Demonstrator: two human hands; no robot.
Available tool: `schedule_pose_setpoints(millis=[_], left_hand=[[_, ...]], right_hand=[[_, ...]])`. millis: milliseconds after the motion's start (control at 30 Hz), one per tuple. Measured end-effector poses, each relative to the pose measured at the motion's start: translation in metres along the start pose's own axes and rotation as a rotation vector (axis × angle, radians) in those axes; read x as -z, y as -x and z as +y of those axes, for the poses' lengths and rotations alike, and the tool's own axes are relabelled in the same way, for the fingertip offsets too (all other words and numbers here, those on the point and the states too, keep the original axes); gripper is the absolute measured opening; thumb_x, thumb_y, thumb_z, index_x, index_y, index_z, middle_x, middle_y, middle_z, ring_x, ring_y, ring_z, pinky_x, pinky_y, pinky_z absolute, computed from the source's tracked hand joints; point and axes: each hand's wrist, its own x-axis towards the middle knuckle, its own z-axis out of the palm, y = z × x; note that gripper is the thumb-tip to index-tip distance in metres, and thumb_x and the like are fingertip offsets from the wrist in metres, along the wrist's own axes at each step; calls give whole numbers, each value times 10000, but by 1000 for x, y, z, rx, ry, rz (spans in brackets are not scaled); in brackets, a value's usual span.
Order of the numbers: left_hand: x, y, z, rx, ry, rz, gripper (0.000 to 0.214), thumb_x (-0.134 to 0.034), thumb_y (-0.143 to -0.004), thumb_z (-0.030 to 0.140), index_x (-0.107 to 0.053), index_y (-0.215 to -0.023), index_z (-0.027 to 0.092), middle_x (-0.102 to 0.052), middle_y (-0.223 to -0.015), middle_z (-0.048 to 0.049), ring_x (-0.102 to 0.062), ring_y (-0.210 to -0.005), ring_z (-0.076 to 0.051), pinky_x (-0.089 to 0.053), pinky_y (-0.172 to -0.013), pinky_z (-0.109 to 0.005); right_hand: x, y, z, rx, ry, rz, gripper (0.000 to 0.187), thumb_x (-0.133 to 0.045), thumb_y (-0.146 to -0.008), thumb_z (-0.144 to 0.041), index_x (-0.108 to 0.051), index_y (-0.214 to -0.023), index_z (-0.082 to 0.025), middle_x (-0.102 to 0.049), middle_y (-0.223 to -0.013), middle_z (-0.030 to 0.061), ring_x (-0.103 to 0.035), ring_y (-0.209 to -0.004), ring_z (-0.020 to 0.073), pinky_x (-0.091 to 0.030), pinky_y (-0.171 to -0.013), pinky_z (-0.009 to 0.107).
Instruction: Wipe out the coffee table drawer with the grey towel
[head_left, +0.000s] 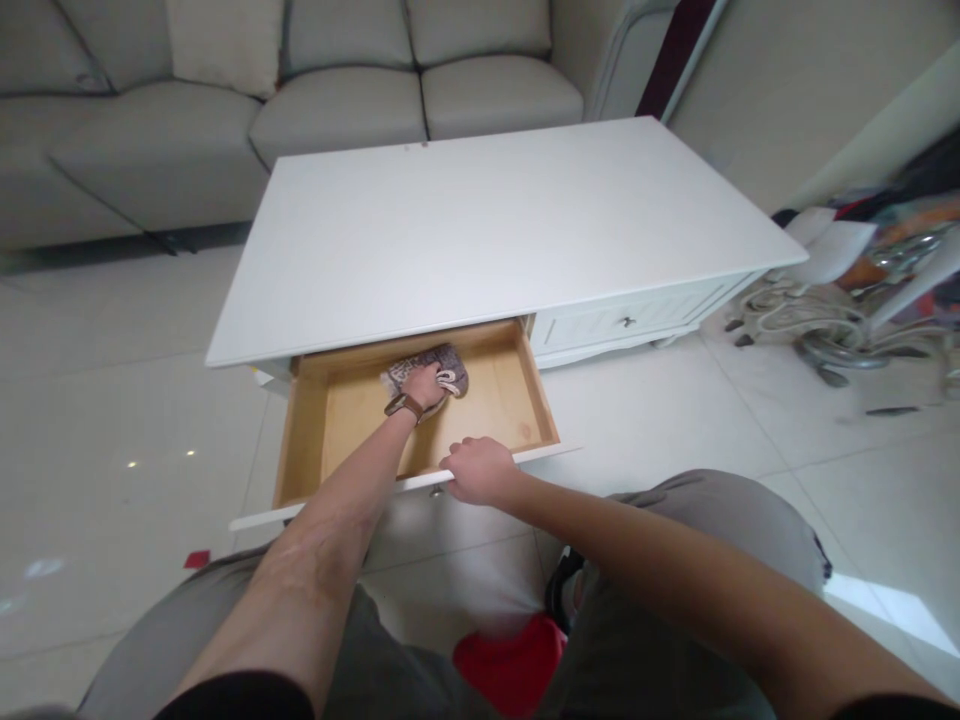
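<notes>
The grey patterned cloth (450, 358) lies at the far middle of the open drawer (504, 402), under the left hand (424, 385), whose fingers curl down and grip it; the right hand (480, 470) sits nearer, closed over the drawer's front edge, apart from the cloth; bare wood lies open either side, between low walls; the white surface (487, 220) overhangs the far end; the left arm reaches out straight, the right forearm angles in from the near right.

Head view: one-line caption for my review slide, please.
Left hand grips a patterned cloth inside the open wooden drawer of a white coffee table; right hand holds the drawer's front edge.
</notes>
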Motion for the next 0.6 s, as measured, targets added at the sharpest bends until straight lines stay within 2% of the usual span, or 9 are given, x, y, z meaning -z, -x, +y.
schedule_pose_setpoints(millis=[267,600], left_hand=[[-1,-27,23,-61,-12,-66,441,-747,-746,377,-689,-1150,211,-753,-1175,-115,-697,-1098,-282,-510,-921,-294],[-1,-38,32,-59,-60,-120,495,-753,-739,418,-672,-1176,200,-751,-1187,-133,-704,-1106,-298,-525,-921,-303]], right_hand=[[-1,-2,0,4,-5,5,272,-567,-914,-338,-748,-1013,-160,-747,-1030,124,-704,-956,259,-546,-733,344],[2,-2,2,10,-33,-7,255,-597,-907,-338,-748,-1010,-160,-746,-1029,129,-706,-948,261,-552,-738,346]])
